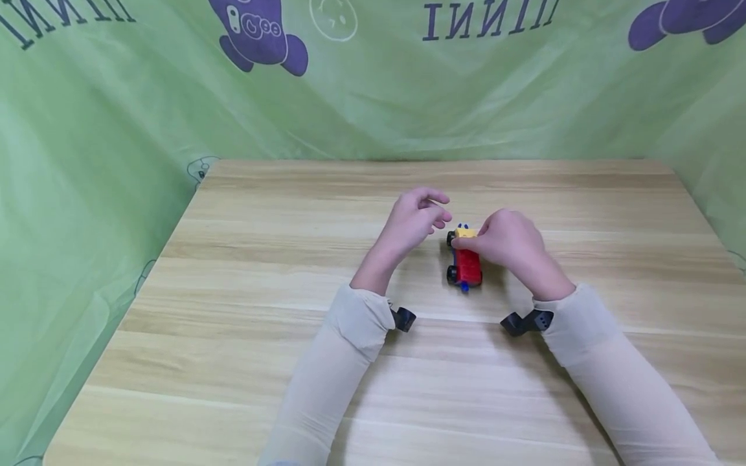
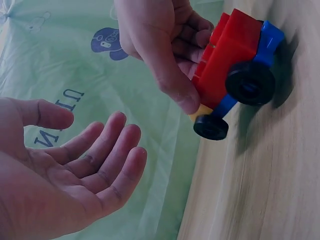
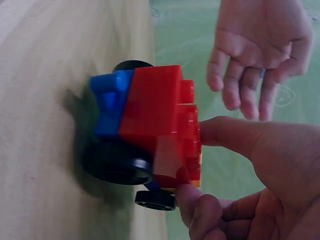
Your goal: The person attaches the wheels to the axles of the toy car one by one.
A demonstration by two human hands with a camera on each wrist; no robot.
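A toy car built of blocks (image 1: 468,266) is on the wooden table, with a red studded block on a blue wheeled base, black wheels and a yellow block at its far end. My right hand (image 1: 513,241) grips its far part between thumb and fingers; the right wrist view shows the fingers on both sides of the red block (image 3: 152,105). Just left of the car, my left hand (image 1: 412,217) hovers with relaxed, slightly bent fingers. It touches nothing, and its palm (image 2: 60,185) shows in the left wrist view.
The wooden table (image 1: 233,310) runs back to a green printed curtain (image 1: 373,110), which also hangs along the left and right sides. Each sleeved wrist carries a small black camera, one at the left cuff (image 1: 403,319) and one at the right (image 1: 527,321).
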